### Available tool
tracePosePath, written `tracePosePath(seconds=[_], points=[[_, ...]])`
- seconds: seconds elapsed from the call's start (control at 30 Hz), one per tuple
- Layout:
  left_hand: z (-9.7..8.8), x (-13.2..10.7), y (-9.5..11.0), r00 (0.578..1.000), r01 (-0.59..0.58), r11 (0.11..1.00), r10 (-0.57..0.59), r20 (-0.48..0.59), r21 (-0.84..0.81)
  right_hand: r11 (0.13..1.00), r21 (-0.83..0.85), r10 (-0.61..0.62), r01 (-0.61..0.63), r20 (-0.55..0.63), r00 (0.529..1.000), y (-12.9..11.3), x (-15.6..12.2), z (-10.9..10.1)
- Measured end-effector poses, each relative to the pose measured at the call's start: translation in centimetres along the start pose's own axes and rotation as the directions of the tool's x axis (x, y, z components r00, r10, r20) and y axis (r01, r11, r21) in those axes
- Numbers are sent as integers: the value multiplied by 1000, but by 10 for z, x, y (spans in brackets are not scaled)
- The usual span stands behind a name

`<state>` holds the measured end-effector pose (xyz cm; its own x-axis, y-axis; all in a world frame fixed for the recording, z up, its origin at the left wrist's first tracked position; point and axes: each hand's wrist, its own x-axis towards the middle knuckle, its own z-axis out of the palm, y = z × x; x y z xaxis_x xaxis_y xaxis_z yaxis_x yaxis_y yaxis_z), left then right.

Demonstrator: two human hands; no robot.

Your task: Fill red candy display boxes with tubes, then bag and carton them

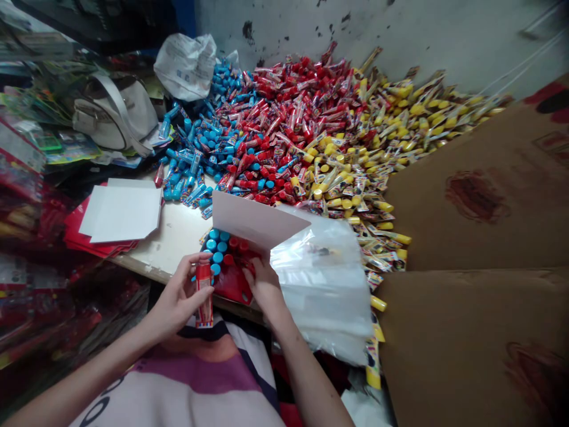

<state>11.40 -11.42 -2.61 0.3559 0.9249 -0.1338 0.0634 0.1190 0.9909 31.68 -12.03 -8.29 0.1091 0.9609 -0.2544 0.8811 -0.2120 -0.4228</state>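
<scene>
My left hand (180,293) is closed around a red-capped wrapped tube (204,295), held upright just left of a small red box (235,283). My right hand (262,281) grips the near right side of that box, whose white lid flap (255,222) stands open. Several blue-capped tubes (215,243) and a few red-capped ones (237,244) stand packed inside the box. Behind it a big heap of tubes covers the table: blue ones (202,151) on the left, red ones (291,110) in the middle, yellow ones (382,142) on the right.
A stack of clear plastic bags (326,284) lies right of the box. Flat white box blanks (122,212) rest on red ones at the left. A white handbag (113,112) and a crumpled bag (186,62) sit at the back left. Brown cardboard (480,249) walls the right side.
</scene>
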Motion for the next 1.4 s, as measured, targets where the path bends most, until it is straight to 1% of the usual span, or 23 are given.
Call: tracePosePath(seconds=[0.03, 0.1, 0.13, 0.2, 0.3, 0.43, 0.53, 0.63, 0.7, 0.77, 0.83, 0.9, 0.97, 1.03, 1.1, 1.17, 1.23, 1.33, 1.4], points=[[3, 3, -2, 999, -31, 999, 31, -25, -20, 998, -56, 17, -14, 54, 998, -6, 5, -4], [8, 12, -8, 989, -123, 992, 122, -80, -7, 989, -145, 50, -29, 145, 988, -18, 13, -12], [10, 17, -11, 980, -172, 985, 173, -98, 22, 984, -173, 63, -33, 173, 983, -24, 16, -15], [14, 29, -17, 955, -267, 959, 276, -109, 91, 980, -195, 71, -33, 194, 978, -34, 19, -19], [19, 45, -23, 919, -366, 912, 385, -83, 186, 980, -197, 72, -31, 206, 976, -40, 21, -22], [19, 58, -24, 876, -444, 836, 480, -38, 322, 984, -173, 95, -53, 247, 964, -41, 30, -19], [15, 63, -25, 858, -481, 768, 511, 48, 422, 989, -128, 104, -75, 244, 964, -40, 37, -15], [9, 66, -28, 856, -504, 730, 493, 156, 462, 995, -60, 89, -79, 197, 976, -34, 35, -10], [4, 67, -31, 869, -488, 724, 454, 195, 488, 998, -9, 62, -61, 160, 985, -27, 27, -7], [0, 67, -34, 896, -443, 721, 378, 233, 533, 998, 24, 53, -56, 130, 990, -17, 16, -6], [-2, 67, -38, 911, -411, 710, 293, 291, 572, 994, 100, 34, -37, 27, 999, -10, 5, -4], [-2, 68, -42, 907, -408, 692, 233, 351, 595, 968, 241, -35, 64, -124, 992, -7, -6, -3], [1, 69, -46, 906, -407, 681, 216, 363, 609, 907, 364, -129, 210, -236, 963, -10, -13, -2], [5, 69, -50, 918, -390, 682, 231, 324, 618, 859, 410, -211, 306, -261, 942, -16, -17, -3], [7, 68, -51, 923, -382, 701, 262, 282, 601, 833, 426, -252, 353, -275, 928, -21, -18, -5], [7, 66, -50, 922, -385, 748, 282, 265, 541, 812, 449, -258, 373, -297, 919, -22, -17, -7], [5, 63, -43, 931, -348, 833, 255, 261, 430, 798, 471, -243, 376, -321, 916, -20, -17, -11], [0, 59, -28, 954, -188, 969, 140, 266, 161, 787, 496, -212, 366, -340, 916, -16, -18, -17], [-3, 58, -19, 954, -53, 998, 60, 295, -32, 768, 531, -196, 357, -336, 921, -15, -19, -23]])
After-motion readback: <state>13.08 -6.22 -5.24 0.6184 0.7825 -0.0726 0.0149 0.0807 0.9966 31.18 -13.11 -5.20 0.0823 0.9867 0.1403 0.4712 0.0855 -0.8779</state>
